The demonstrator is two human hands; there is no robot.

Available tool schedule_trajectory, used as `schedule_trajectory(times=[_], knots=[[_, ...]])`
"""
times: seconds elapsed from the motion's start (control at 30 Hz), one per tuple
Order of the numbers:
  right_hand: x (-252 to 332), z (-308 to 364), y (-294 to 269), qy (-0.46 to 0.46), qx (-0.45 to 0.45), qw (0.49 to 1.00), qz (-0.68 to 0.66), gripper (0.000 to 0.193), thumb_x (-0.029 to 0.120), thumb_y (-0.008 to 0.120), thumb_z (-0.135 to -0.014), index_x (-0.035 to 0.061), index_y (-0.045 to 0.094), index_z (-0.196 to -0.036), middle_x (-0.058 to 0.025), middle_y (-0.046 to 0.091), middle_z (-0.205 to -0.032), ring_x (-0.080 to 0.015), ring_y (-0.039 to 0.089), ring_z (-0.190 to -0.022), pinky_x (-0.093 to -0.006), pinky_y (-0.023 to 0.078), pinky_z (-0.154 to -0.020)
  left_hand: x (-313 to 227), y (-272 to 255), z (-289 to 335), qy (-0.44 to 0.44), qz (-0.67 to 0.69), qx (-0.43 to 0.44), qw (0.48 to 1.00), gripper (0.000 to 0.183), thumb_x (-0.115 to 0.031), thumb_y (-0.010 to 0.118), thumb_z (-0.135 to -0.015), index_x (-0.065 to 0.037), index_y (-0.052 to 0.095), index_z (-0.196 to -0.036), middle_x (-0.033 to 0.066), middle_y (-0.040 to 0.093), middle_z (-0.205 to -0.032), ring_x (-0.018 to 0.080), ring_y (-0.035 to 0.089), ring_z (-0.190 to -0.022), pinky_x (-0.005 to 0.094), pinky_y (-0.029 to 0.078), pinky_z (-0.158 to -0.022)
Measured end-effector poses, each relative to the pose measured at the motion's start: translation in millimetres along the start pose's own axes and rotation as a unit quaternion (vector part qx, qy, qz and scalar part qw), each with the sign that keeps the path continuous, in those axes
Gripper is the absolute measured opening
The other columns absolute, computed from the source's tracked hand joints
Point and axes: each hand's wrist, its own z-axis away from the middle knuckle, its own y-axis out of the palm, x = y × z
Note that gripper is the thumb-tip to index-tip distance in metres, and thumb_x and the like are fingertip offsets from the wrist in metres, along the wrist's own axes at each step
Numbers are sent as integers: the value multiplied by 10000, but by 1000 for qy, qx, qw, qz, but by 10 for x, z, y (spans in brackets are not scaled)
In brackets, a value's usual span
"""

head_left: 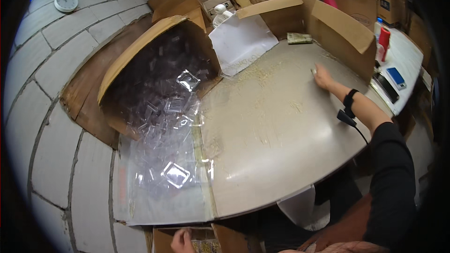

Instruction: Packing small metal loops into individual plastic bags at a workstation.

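My right hand (321, 77) is over the right half of the pale table (281, 126), its fingers curled in. Whatever may be inside that hand is too small to make out. Thin straw-coloured sticks (255, 77) lie scattered to its left, and a small flat bundle (299, 38) rests beyond it. My left hand (182, 241) is low at the front, at an open cardboard box (220, 239) below the table edge. Its fingers look bent together, and their contents are hidden. Yellowish small pieces (206, 246) show inside that box.
Clear plastic cases (176, 173) spill from a large tipped carton (140, 61) onto the table's left side. Cardboard flaps (344, 28) wall the far edge. On a white side table (408, 51) are a red bottle (383, 44), a blue box (396, 78) and a dark phone (385, 87).
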Motion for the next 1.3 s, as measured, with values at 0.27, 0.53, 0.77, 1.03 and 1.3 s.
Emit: schedule_trajectory(times=[0.27,0.53,0.77,1.03,1.3], knots=[[1014,-1475,1315,1,121,987,104,563,421,420,-909,74,394,-1351,-230,362,-1401,-402,332,-1297,-506,276,-1061,-995,2642,-2841,208,-183,124,953,240,-161,555,-860,50,635,-943,229,641,-913,333,638,-854,391,497,-747],[2118,-1187,1708,-205,240,933,174,707,632,260,-894,244,162,-1477,-107,132,-1534,-371,93,-1402,-589,100,-1093,-891,3625,-3435,108,-490,129,855,275,-194,567,-822,28,614,-977,252,627,-1022,398,597,-1000,458,475,-858],[1884,-87,1139,-336,300,874,182,700,652,225,-892,258,188,-1470,-110,126,-1533,-373,69,-1405,-599,73,-1095,-850,3237,-3108,123,-418,159,886,248,-69,566,-761,29,593,-986,239,618,-1016,423,582,-977,456,471,-837],[1500,1460,483,-340,257,895,127,600,494,263,-956,179,209,-1463,-164,129,-1519,-387,67,-1401,-531,93,-1123,-725,2586,-2119,185,-338,195,902,308,32,515,-727,48,579,-1028,284,487,-1204,429,527,-1050,455,447,-880],[1209,1903,0,-203,232,950,-56,625,429,372,-951,82,214,-1447,-242,191,-1478,-371,173,-1383,-436,175,-1129,-882,2072,-1476,127,-215,90,964,131,23,548,-746,60,590,-865,242,616,-943,412,608,-855,415,487,-783]])
